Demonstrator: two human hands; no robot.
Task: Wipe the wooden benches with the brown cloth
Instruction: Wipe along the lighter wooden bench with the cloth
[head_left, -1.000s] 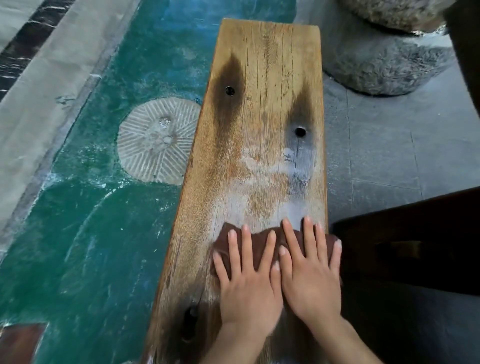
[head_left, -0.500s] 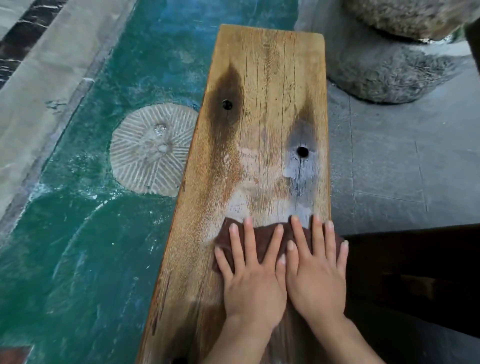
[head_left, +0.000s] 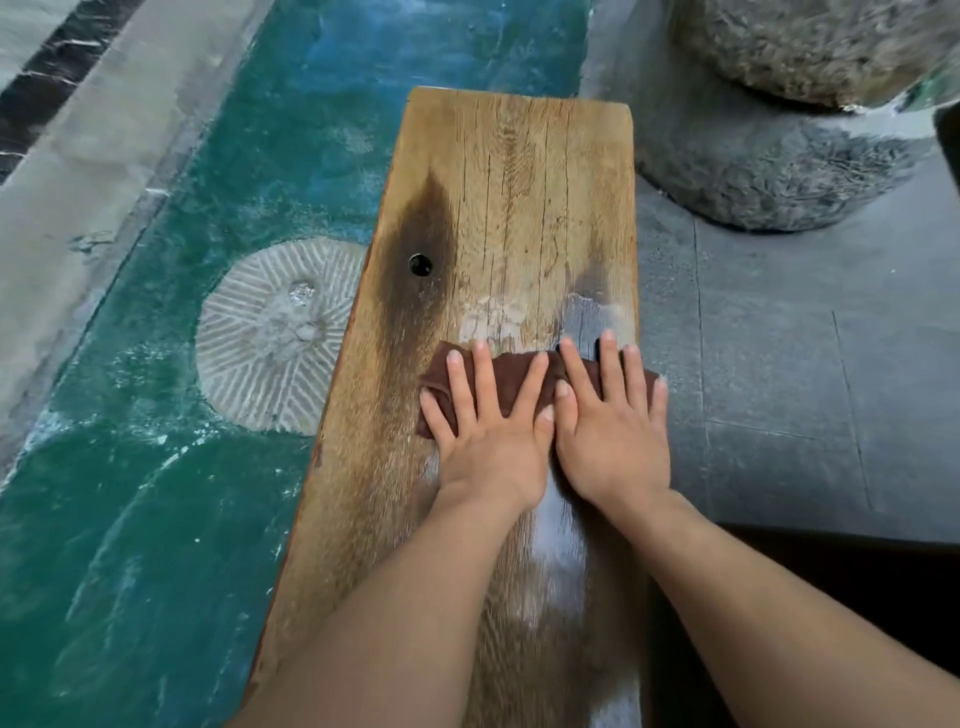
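A long wooden bench (head_left: 514, 171) runs away from me, its plank cracked, with dark stains and a round hole on the left. A brown cloth (head_left: 511, 371) lies flat across the plank's middle. My left hand (head_left: 491, 431) and my right hand (head_left: 610, 426) press down on it side by side, palms flat and fingers spread. The cloth's right end reaches the bench's right edge. My right fingers cover the plank's second hole. Whitish dusty patches show just beyond the cloth and behind my hands.
Left of the bench lies a green painted floor (head_left: 156, 519) with a round carved stone disc (head_left: 275, 338) set in it. A big rough stone base (head_left: 769, 156) stands at the far right on grey paving. A dark piece of furniture (head_left: 857, 582) sits low right.
Both hands have pushed the cloth forward along the plank, away from me, up to the right-hand hole. My arms are now stretched out further.
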